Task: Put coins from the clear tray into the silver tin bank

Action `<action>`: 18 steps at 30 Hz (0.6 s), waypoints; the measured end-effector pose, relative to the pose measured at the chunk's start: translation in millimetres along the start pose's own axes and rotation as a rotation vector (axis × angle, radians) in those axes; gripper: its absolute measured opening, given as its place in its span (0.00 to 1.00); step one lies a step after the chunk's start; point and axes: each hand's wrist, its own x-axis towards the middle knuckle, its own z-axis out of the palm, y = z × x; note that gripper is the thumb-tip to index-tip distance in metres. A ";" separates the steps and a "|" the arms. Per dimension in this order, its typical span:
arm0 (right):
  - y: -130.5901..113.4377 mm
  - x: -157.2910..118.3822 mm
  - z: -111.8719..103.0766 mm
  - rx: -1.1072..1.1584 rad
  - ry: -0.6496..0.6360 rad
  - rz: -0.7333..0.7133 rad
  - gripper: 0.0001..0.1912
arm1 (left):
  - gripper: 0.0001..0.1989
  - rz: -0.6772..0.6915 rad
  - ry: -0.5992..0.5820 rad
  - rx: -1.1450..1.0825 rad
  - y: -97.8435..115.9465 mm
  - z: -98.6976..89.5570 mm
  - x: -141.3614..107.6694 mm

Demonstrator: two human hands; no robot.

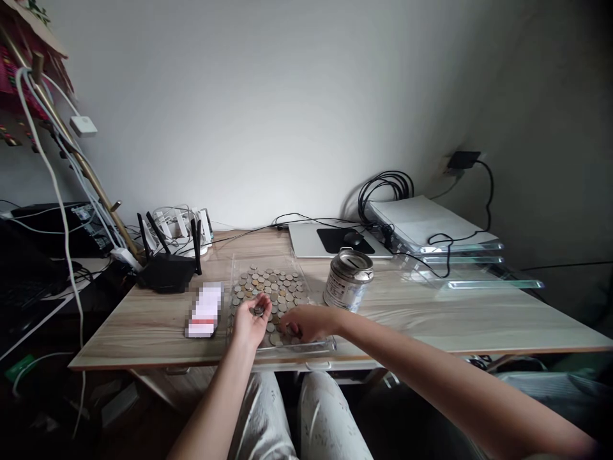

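Many coins (272, 279) lie spread over a clear plastic tray (234, 268) on the wooden desk. My left hand (252, 321) is palm up over the tray's front left part, its fingers curled round a few coins (259, 310). To the right of it, my right hand (306, 322) reaches down to the coins near the tray's front edge, fingers bent and pressed together at a coin. A metal tin (348, 280) with a slot in its lid stands upright just behind my right wrist.
A phone with a blurred screen (205, 311) and a black router (168, 271) are left of the tray. Behind stand a silver laptop (304, 239) and a mouse (353, 237). Stacked clear trays (474, 260) and cables are at the right. The desk's front edge (407, 352) runs before my legs.
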 end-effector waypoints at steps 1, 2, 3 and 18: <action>0.8 1.5 -0.1 -0.020 -0.016 0.005 0.18 | 0.10 -0.002 -0.016 0.014 -0.8 0.5 -1.5; 1.1 2.6 -0.8 -0.044 -0.021 0.010 0.16 | 0.09 -0.004 -0.028 0.029 -1.5 0.9 -2.8; 0.8 3.1 -1.8 -0.069 -0.023 0.018 0.14 | 0.09 -0.009 -0.038 0.046 -2.0 1.1 -3.7; 3.7 -2.7 -8.7 -0.147 -0.211 0.178 0.12 | 0.09 -0.022 -0.093 0.117 -4.4 1.7 -6.9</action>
